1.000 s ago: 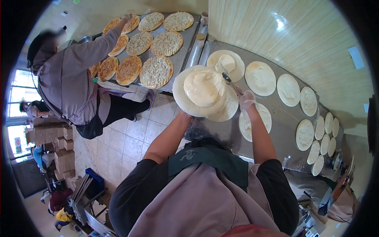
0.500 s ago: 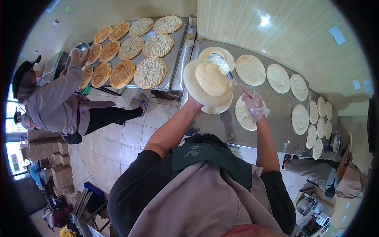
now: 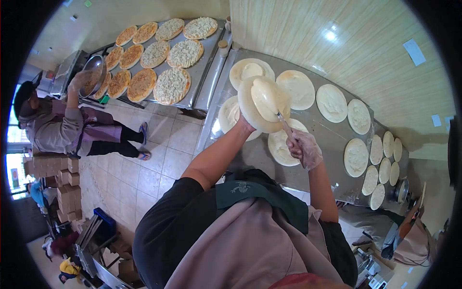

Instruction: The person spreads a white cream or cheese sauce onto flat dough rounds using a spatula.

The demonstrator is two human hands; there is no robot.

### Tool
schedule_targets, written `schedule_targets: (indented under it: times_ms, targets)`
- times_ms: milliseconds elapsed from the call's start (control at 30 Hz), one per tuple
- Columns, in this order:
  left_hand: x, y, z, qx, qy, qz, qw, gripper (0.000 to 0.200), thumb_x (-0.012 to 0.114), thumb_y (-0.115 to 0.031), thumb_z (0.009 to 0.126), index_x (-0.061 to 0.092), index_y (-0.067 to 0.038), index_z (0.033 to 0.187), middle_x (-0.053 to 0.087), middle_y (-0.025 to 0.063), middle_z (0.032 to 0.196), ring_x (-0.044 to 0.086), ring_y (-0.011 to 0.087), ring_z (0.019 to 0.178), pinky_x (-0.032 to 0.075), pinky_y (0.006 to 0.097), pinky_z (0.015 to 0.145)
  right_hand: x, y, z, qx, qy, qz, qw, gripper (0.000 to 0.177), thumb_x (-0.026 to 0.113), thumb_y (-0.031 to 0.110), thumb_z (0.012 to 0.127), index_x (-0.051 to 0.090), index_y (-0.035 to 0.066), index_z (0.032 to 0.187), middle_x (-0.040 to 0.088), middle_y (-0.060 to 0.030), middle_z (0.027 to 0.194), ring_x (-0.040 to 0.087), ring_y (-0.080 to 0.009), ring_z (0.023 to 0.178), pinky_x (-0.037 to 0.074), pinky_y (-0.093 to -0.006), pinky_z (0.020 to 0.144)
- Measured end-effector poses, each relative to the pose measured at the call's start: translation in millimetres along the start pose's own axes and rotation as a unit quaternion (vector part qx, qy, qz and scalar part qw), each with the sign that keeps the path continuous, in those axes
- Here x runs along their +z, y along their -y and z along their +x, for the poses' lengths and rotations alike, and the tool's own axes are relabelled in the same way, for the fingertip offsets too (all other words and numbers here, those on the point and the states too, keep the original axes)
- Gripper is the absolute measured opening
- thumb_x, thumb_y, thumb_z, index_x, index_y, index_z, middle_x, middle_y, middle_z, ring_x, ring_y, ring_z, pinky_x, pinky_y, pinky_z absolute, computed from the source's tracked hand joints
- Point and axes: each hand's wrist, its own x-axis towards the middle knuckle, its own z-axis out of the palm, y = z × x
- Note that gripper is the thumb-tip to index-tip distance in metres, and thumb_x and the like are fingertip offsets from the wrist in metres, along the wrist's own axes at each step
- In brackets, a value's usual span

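The right fingers (image 3: 299,144), in a thin clear glove, are closed around the handle of a spoon (image 3: 284,124). Its tip is sunk in a glossy white mound of cream (image 3: 266,96). From the right hand (image 3: 305,151) the spoon slants toward 11 o'clock. The cream sits on a pale, round, shallow dish (image 3: 249,107), tilted and held above the desk (image 3: 320,131) by the left hand (image 3: 245,126). The left fingers are hidden under the dish, so I cannot tell whether they grip it or lie spread.

Flat, pale dough rounds (image 3: 332,102) lie apart on the steel desk, in a row running from 12 o'clock of the dish toward 4 o'clock, with smaller-looking ones at the far end. The top round (image 3: 250,72), at 12 o'clock of the dish, carries a thick white dab. The others look smooth and matte, and whether they are thinly coated I cannot tell. With the mound large, I judge most of the cream unspent.

At 10 o'clock, a co-worker (image 3: 53,127) tips a metal bowl (image 3: 94,79) over browned, grainy-topped pizzas (image 3: 171,86) on a second steel table.
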Motion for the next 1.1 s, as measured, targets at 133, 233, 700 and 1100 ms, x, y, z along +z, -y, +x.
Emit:
schedule_targets:
  times_ms: [133, 233, 700, 1100]
  targets:
    - [-13.8, 20.3, 12.8, 0.044, -0.029, -0.002, 0.999, 0.051, 0.044, -0.046, 0.091, 0.047, -0.012, 0.128, 0.054, 0.0119, 0.124, 0.056, 0.0282, 0.110, 0.046, 0.0475, 0.094, -33.1, 19.1, -3.6, 0.002, -0.010, -0.006, 1.000, 0.035, 0.045, 0.019, 0.089, 0.046, 0.002, 0.120, 0.050, -0.0020, 0.064, 0.034, -0.0044, 0.038, 0.027, -0.0178, 0.033]
    - [-18.4, 33.1, 20.9, 0.054, -0.038, -0.004, 0.998, 0.050, 0.045, -0.044, 0.090, 0.046, -0.012, 0.129, 0.054, 0.0113, 0.126, 0.055, 0.0269, 0.112, 0.045, 0.0467, 0.095, -63.2, 33.2, 0.3, -0.033, -0.062, -0.042, 0.997, 0.035, 0.046, 0.018, 0.088, 0.048, 0.002, 0.118, 0.050, -0.0019, 0.064, 0.035, -0.0044, 0.038, 0.027, -0.0176, 0.033]
    - [-7.2, 56.3, -3.3, 0.123, -0.084, 0.072, 0.986, 0.050, 0.045, -0.040, 0.092, 0.043, -0.009, 0.131, 0.051, 0.0120, 0.129, 0.053, 0.0270, 0.114, 0.044, 0.0454, 0.096, -223.5, 13.2, 147.4, -0.233, -0.314, -0.669, 0.632, 0.044, 0.052, 0.022, 0.084, 0.051, 0.021, 0.128, 0.059, -0.0184, 0.093, 0.060, -0.0337, 0.083, 0.048, -0.0430, 0.072]
    - [-20.7, 63.5, -32.1, 0.116, -0.055, 0.059, 0.990, 0.057, 0.043, -0.046, 0.091, 0.038, -0.012, 0.136, 0.045, 0.0119, 0.135, 0.047, 0.0291, 0.120, 0.041, 0.0471, 0.100, -212.4, -8.8, 115.1, -0.184, -0.238, -0.634, 0.713, 0.048, 0.058, 0.013, 0.077, 0.055, 0.015, 0.125, 0.060, -0.0129, 0.082, 0.058, -0.0265, 0.068, 0.048, -0.0365, 0.064]
